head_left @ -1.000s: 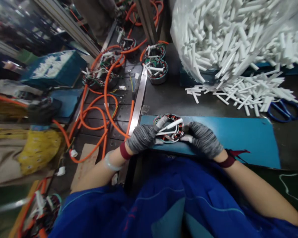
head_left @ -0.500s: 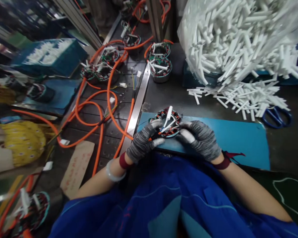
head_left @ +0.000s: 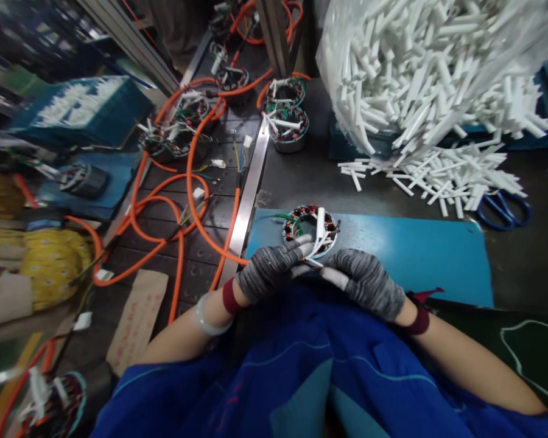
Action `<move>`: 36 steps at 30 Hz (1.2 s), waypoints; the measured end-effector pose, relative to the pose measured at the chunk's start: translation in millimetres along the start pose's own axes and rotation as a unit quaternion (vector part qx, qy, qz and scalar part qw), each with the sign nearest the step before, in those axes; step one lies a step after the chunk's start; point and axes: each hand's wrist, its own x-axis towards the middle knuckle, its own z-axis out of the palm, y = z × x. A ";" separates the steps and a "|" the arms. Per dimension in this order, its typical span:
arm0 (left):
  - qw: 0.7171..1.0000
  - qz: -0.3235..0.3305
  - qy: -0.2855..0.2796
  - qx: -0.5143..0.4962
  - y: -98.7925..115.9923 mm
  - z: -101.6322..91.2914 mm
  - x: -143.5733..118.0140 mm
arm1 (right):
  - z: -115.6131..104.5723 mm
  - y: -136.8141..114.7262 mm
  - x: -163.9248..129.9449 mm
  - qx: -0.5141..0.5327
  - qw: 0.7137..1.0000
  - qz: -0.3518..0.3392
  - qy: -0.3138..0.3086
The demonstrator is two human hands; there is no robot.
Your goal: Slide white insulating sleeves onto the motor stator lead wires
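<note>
At the near-left corner of the flat blue work mat, a round wound motor stator ring is seen lying flat, w/ copper-red coils packed around the ring, green insulation at the rim and an open centre. A white sleeve tube stands up across the ring's right side, and thin white leads run from it down toward the mat's near edge. The left hand, in a grey knit glove w/ a dark red cuff, is placed at the ring's near-left edge; its fingers are curled and the white-tipped thumb and forefinger are pinched narrow on the leads. The right hand, gloved the same, is set just beside it at the mat's near edge, fingers curled narrow, tip touching the same leads approx. where the left pinch sits; how firmly they are gripped cannot be told.

Behind the mat, a loose heap of short white tubes is spread on the dark bench, below a clear bag of white tubes. Blue-handled scissors are lying at the heap's right end. Orange cables are looped over the surface to the left, w/ more stators beyond.
</note>
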 end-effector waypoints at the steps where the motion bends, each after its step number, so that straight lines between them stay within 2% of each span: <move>1: 1.000 -0.001 0.003 0.007 1.9 3.0 0.6 | -3.2 2.4 -2.1 0.022 1.000 0.014 -0.014; 3: 0.999 -0.003 0.029 0.017 4.2 8.5 1.3 | -12.7 7.0 -0.9 0.014 0.999 0.040 -0.020; 4: 0.999 0.000 0.046 0.017 4.3 10.3 1.3 | -18.4 8.6 1.7 -0.018 0.999 0.049 0.000; 7: 0.998 0.017 0.066 -0.001 1.0 8.8 0.4 | -32.0 9.5 13.6 -0.136 0.984 0.048 0.107; 9: 0.999 0.017 0.042 -0.012 -3.0 1.3 0.0 | -34.5 8.2 20.8 -0.174 0.977 0.006 0.122; 13: 0.998 0.061 -0.034 -0.004 -10.4 -18.1 2.3 | -27.0 11.4 21.2 -0.200 0.975 -0.067 0.068; 16: 0.992 0.094 -0.057 0.054 -9.9 -21.3 7.4 | -21.4 23.4 9.7 -0.080 0.993 -0.049 0.072; 19: 0.982 0.101 -0.068 0.141 -3.4 -11.4 17.2 | -24.9 38.2 0.9 0.111 0.991 0.036 0.068; 21: 0.976 0.111 -0.080 0.169 0.9 -1.8 25.5 | -35.9 46.9 1.7 0.162 0.982 0.076 0.057; 22: 0.976 0.117 -0.075 0.167 2.5 2.8 29.4 | -44.5 51.2 4.4 0.153 0.983 0.081 0.061; 23: 0.977 0.121 -0.066 0.161 3.7 6.8 32.8 | -55.0 56.0 8.4 0.120 0.986 0.081 0.076; 25: 0.981 0.123 -0.036 0.147 5.7 12.3 37.3 | -79.1 68.2 19.2 -0.018 0.988 0.080 0.131; 26: 0.982 0.122 -0.017 0.141 6.9 13.4 38.3 | -91.4 75.8 25.2 -0.119 0.975 0.087 0.167; 27: 0.984 0.113 0.001 0.136 8.4 13.4 38.6 | -102.7 84.0 31.0 -0.225 0.954 0.093 0.173; 29: 0.991 0.066 0.031 0.116 12.5 10.5 37.8 | -119.5 99.5 40.3 -0.312 0.929 0.105 0.168; 32: 0.995 -0.008 0.077 0.057 19.4 3.2 34.4 | -125.6 108.5 44.9 -0.378 0.908 0.108 0.146; 34: 0.996 0.010 0.090 0.028 22.4 0.3 31.5 | -118.9 100.4 39.9 -0.376 0.908 0.094 0.158; 36: 0.995 0.037 0.083 0.036 23.7 -0.1 28.6 | -107.9 83.9 29.3 -0.300 0.929 0.072 0.204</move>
